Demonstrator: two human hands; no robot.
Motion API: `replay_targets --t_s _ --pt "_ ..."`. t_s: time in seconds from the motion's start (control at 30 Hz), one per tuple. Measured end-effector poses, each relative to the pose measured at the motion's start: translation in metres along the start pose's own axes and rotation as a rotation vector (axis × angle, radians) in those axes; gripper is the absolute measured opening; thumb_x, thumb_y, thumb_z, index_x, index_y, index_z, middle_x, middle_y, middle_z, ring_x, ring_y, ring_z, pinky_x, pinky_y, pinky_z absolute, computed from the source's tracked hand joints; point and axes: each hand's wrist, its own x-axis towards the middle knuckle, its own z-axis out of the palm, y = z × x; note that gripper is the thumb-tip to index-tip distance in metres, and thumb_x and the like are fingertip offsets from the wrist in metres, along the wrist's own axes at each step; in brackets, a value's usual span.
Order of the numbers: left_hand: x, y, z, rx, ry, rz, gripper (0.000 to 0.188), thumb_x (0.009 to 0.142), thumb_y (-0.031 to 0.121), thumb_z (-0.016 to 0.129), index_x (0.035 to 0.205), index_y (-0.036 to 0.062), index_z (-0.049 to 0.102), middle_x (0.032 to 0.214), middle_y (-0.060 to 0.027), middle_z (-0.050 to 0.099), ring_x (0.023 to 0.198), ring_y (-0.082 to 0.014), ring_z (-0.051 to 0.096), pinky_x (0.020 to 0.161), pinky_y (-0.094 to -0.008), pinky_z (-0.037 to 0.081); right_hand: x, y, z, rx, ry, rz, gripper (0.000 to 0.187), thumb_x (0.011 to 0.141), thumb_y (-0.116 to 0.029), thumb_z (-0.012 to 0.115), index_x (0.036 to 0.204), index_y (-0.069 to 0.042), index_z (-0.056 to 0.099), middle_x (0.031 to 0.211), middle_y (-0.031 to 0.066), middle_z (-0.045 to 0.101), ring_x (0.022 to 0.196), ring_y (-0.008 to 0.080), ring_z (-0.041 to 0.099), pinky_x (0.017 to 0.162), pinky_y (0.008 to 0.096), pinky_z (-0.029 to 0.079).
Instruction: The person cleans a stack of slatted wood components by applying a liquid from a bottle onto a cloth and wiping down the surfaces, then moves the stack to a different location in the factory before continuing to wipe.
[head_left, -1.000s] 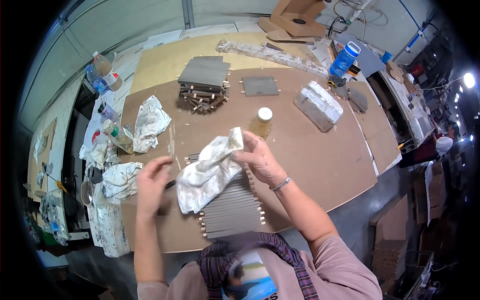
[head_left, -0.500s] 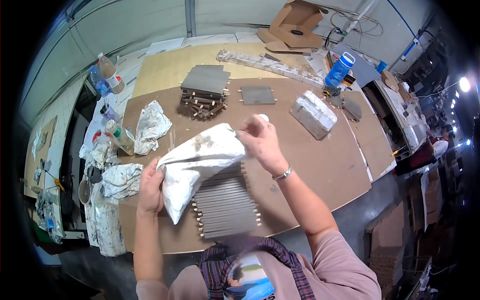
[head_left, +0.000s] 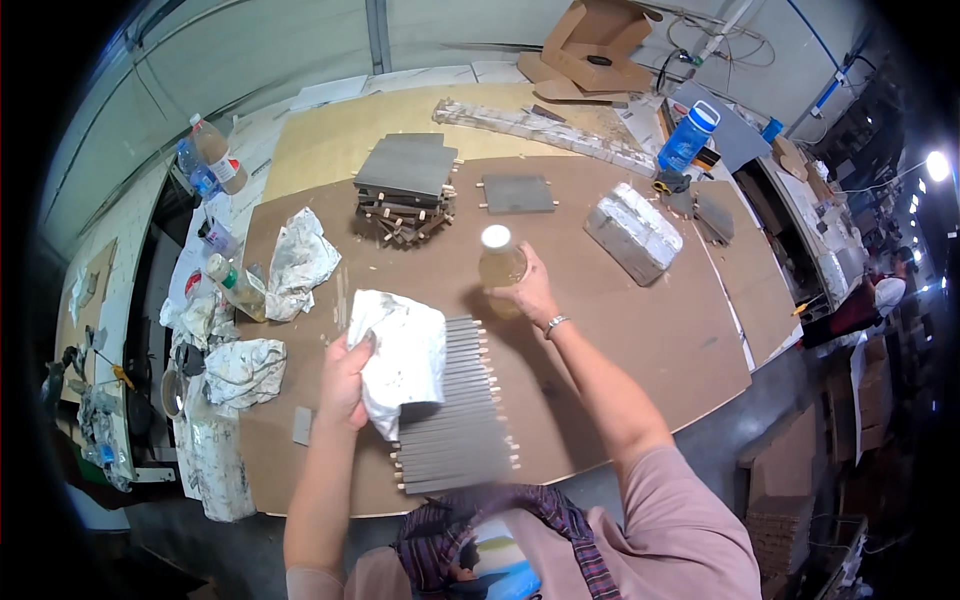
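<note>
Hiding the far left part of the grey slats (head_left: 455,430), the white cloth (head_left: 405,345) is pinched at its left edge by the left hand (head_left: 346,385). The right hand (head_left: 530,290), with forearm (head_left: 598,383) stretched far, curls around the bottle (head_left: 499,264); whether this touches the tabletop (head_left: 640,340) is unclear.

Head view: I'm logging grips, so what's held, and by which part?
The left hand holds a rumpled white cloth by its left edge; the right hand holds a translucent, yellowish, white-capped bottle by its body.
</note>
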Motion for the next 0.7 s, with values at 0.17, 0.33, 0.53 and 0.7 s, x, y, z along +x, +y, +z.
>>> replay_targets --t_s 0.17,0.33,0.53,0.7 --pt "0.020 -0.015 0.009 0.015 0.010 -0.005 0.024 0.096 0.004 0.048 0.117 -0.0053 0.056 0.102 -0.0109 0.066 0.088 -0.0178 0.067 0.078 -0.0319 0.057 -0.011 -0.096 -0.018 -0.477 -0.234 -0.362 0.067 0.054 -0.016 0.080 0.117 -0.006 0.056 0.107 0.0109 0.060 0.101 0.0314 0.057 0.089 0.0374 0.048" --pt "0.029 -0.027 0.018 0.015 -0.090 0.004 0.032 0.100 0.017 0.048 0.124 -0.0040 0.051 0.112 -0.0132 0.064 0.097 -0.0205 0.066 0.084 -0.0351 0.056 -0.010 -0.121 -0.020 -0.895 -0.293 -0.700 0.050 0.059 -0.008 0.066 0.109 -0.010 0.060 0.095 0.0063 0.060 0.086 0.0288 0.054 0.081 0.0388 0.044" --pt "0.031 -0.032 0.009 -0.075 -0.105 -0.028 0.037 0.101 0.025 0.047 0.126 -0.0033 0.050 0.115 -0.0133 0.063 0.100 -0.0215 0.065 0.087 -0.0355 0.055 -0.007 -0.134 -0.012 -1.107 -0.275 -0.725 0.031 0.063 -0.005 0.065 0.093 -0.007 0.059 0.087 0.0085 0.059 0.092 0.0304 0.055 0.086 0.0452 0.043" --pt "0.028 -0.033 0.000 -0.074 -0.109 -0.017 0.036 0.102 0.023 0.046 0.124 -0.0042 0.052 0.114 -0.0133 0.064 0.099 -0.0207 0.066 0.086 -0.0345 0.055 -0.005 -0.134 -0.009 -1.126 -0.255 -0.808 0.031 0.058 -0.005 0.065 0.088 -0.007 0.058 0.082 0.0070 0.056 0.082 0.0287 0.054 0.079 0.0403 0.043"
